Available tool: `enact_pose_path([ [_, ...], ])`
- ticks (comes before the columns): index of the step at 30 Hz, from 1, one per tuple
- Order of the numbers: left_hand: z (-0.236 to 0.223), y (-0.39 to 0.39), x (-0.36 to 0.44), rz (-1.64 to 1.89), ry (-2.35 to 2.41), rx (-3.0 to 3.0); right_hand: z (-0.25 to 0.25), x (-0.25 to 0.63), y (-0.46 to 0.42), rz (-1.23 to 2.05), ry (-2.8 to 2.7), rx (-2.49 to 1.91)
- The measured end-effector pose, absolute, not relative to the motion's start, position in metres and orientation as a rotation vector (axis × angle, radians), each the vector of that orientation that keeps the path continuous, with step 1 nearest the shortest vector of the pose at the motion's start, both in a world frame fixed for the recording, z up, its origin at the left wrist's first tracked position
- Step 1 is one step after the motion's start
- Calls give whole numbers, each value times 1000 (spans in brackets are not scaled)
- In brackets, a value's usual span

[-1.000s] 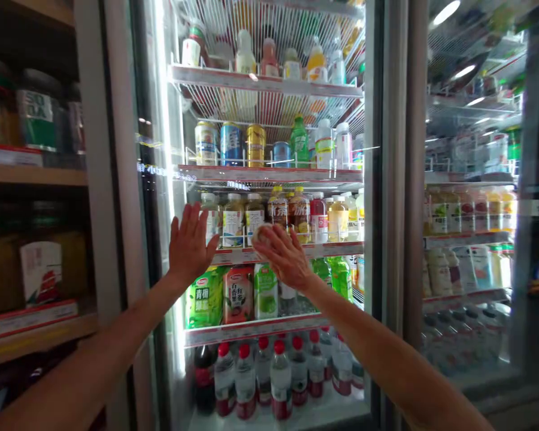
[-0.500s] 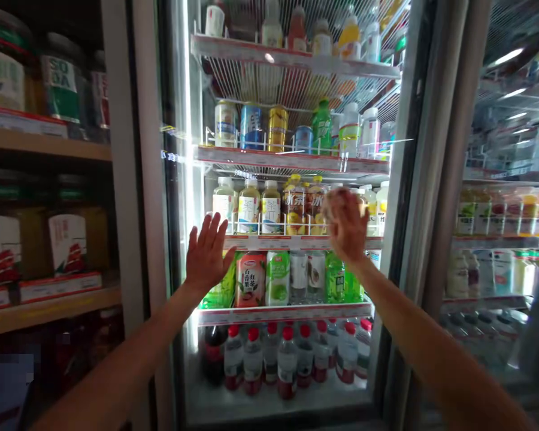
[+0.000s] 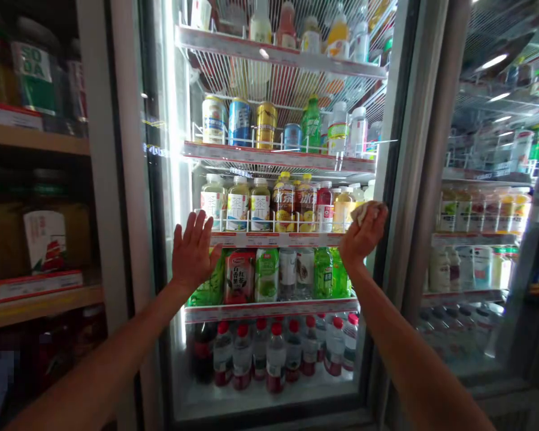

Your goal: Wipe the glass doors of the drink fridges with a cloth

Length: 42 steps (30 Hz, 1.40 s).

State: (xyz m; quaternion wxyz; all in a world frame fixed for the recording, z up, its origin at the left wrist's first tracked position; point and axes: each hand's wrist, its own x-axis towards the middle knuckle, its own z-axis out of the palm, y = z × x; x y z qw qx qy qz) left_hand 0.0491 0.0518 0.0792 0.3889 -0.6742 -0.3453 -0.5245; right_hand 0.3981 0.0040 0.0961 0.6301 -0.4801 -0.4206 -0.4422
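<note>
Looks like mid-wipe on the glass fridge door [image 3: 269, 416]. Seems to be bracing with left hand [image 3: 192, 251] spread flat, well apart from right hand [image 3: 363, 232] clamped on a crumpled cloth [image 3: 365, 212] near the door's right edge. Probably calls for pressing it flatter next tbh.

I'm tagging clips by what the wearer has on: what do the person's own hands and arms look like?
The left hand and right hand are ungloved. The left forearm and right forearm are bare; no sleeve, watch or bracelet shows. I can make out no ring.
</note>
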Motion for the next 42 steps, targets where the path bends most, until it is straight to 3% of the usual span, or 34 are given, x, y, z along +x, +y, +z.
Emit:
enact_pose_path([
  [6, 79, 52, 48, -1342, -867, -1732, 97, 321, 7, -1276, -1803, -951],
  [11, 81, 49, 45, -1279, -886, -1727, 110, 304, 13, -1027, -1189, -1146],
  [16, 59, 40, 2, -1267, -979, -1713, 101, 266, 14, -1279, -1967, -839],
  [21, 19, 32, -46, -1188, -1085, -1699, 119, 229, 23, -1068, -1457, -1015],
  [27, -10, 17, -61, -1157, -1150, -1746, 77, 178, 22, -1230, -2240, -654],
  [32, -20, 8, -63, -1207, -1205, -1735, 82, 153, 19, -1047, -1794, -1008],
  [38, -31, 4, -60, -1304, -1278, -1737, 4, 148, 21, -1228, -2378, -514],
  [42, -34, 3, -53, -1287, -1283, -1751, 10, 163, 19, -1100, -2074, -818],
])
